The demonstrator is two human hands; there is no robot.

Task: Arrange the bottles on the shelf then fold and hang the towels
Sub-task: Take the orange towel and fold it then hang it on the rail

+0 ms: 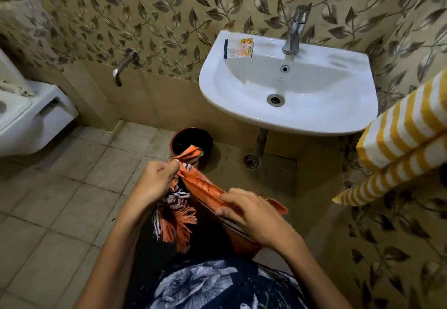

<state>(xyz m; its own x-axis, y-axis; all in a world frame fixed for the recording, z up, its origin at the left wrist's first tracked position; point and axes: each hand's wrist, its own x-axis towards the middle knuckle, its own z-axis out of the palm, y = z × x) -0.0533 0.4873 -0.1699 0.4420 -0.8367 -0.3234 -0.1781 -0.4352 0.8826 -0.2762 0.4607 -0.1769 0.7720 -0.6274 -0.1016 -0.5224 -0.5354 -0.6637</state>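
Far left: white toilet (36, 113), wall-mounted, lid raised. Beside it on the tiled wall: metal spout (122, 68), angled downward.

Lower centre-left: left hand (154, 178), fingers curled and clamped on one end of the orange towel (203, 187). Towel striped in white and dark, stretched taut between both hands as a narrow folded band. Fringed end hanging loose below the left hand.

Centre floor: dark round bin (192, 144), just behind the left hand. Tip of the towel overlapping the rim in view; contact with the bin not determinable. Contents mostly dark; not identifiable.

Lower centre-right: right hand (251, 212), fingers and thumb pinched on the towel's other end, remaining cloth draped below.

Centre-right: white sink (350, 105), basin bare, drain open. Small sachets (242, 46) lying on the rim, left of the chrome tap (296, 30). Floor drain (251, 161) underneath.

Far right: yellow striped towel (406, 134), folded and hanging. Support not visible.
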